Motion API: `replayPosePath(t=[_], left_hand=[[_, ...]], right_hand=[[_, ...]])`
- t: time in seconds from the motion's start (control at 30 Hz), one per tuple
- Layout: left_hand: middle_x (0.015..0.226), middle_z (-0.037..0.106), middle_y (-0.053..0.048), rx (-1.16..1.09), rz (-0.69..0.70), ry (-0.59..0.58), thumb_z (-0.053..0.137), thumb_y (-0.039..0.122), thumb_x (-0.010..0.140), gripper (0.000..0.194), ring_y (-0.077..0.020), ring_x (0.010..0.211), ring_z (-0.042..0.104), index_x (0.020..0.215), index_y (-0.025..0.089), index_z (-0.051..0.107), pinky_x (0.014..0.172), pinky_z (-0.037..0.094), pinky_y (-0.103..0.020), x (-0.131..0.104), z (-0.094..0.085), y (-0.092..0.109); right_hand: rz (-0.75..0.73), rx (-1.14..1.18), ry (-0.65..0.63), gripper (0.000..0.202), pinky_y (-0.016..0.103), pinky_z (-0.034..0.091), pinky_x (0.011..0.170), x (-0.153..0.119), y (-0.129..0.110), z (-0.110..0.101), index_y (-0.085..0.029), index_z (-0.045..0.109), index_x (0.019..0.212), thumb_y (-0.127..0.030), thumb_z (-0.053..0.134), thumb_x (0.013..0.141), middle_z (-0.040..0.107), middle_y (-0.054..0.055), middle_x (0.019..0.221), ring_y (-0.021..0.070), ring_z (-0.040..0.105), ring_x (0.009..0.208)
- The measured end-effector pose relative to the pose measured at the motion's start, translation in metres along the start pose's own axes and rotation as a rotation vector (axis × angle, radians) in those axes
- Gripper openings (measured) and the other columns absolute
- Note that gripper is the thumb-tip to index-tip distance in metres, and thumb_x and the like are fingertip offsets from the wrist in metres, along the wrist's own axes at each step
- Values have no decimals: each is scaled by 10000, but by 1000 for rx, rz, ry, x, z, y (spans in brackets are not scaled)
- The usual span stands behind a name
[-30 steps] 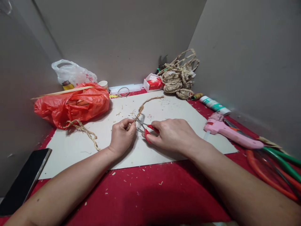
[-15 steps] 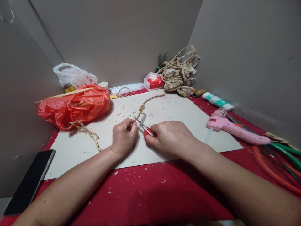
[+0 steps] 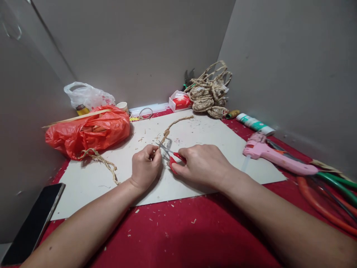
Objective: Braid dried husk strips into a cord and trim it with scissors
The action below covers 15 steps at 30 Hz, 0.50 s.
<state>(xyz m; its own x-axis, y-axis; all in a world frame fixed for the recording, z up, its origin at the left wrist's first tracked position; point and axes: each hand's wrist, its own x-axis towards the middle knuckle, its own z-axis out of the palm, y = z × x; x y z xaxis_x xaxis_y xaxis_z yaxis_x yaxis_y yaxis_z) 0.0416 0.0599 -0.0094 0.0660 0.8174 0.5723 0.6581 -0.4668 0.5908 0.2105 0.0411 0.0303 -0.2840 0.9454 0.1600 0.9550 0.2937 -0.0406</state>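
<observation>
My left hand [image 3: 146,165] is closed in a pinch on a braided straw cord [image 3: 166,133], whose knotted upper part curves away over the white board [image 3: 206,175]. In my right hand [image 3: 205,163] is a pair of small scissors [image 3: 172,160] with red handles. Their blades are parted and meet the cord just beyond my left fingertips. The cord's end inside my left fist is mostly hidden. Another piece of braided cord [image 3: 107,163] lies at the board's left, beside the red plastic bag [image 3: 89,134].
Coiled straw cord pieces [image 3: 205,98] are piled at the back, beside a tissue pack [image 3: 180,101]. On the right lie a pink glue gun [image 3: 276,156], a white-green tube [image 3: 255,123] and orange-handled pliers [image 3: 318,203]. A phone [image 3: 35,223] rests at the left edge. Straw scraps dot the red cloth [image 3: 167,238].
The scissor handles have spread and the blades have opened wider around the cord. Both hands stay in nearly the same place; the whole view has shifted slightly.
</observation>
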Motion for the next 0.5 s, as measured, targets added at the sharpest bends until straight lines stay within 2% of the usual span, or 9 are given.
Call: replayPosePath(t=[0.17,0.27,0.4,0.5], left_hand=[[611,642,-21,246,208,-35,495,175,808,145,-100,502,513,752,159,628,540,365,-226,-3,1,-3],[583,635,-31,356,282,-49,482,183,815,155,-110,485,509,757,154,623,524,352,-236,-4,1,-5],[599,628,-30,320,238,-57,486,182,814,149,-111,504,505,768,159,626,535,344,-237,-2,0,-6],[571,569,4,127,103,-39,502,205,815,139,-98,505,470,786,162,631,543,336,-225,1,-1,-4]], right_hand=[[-8,-22,-35,427,293,284,520,-3,-3,-3,-186,676,663,-494,410,791,666,103,627,203,586,573],[0,10,-78,412,290,265,506,-3,-4,-5,-191,674,643,-488,424,784,660,95,607,201,579,564],[13,78,-122,346,283,231,491,-2,-5,-6,-198,661,616,-407,443,784,659,82,608,178,547,533],[30,133,-74,328,275,212,490,0,-1,-7,-202,641,599,-382,441,786,643,60,589,155,509,512]])
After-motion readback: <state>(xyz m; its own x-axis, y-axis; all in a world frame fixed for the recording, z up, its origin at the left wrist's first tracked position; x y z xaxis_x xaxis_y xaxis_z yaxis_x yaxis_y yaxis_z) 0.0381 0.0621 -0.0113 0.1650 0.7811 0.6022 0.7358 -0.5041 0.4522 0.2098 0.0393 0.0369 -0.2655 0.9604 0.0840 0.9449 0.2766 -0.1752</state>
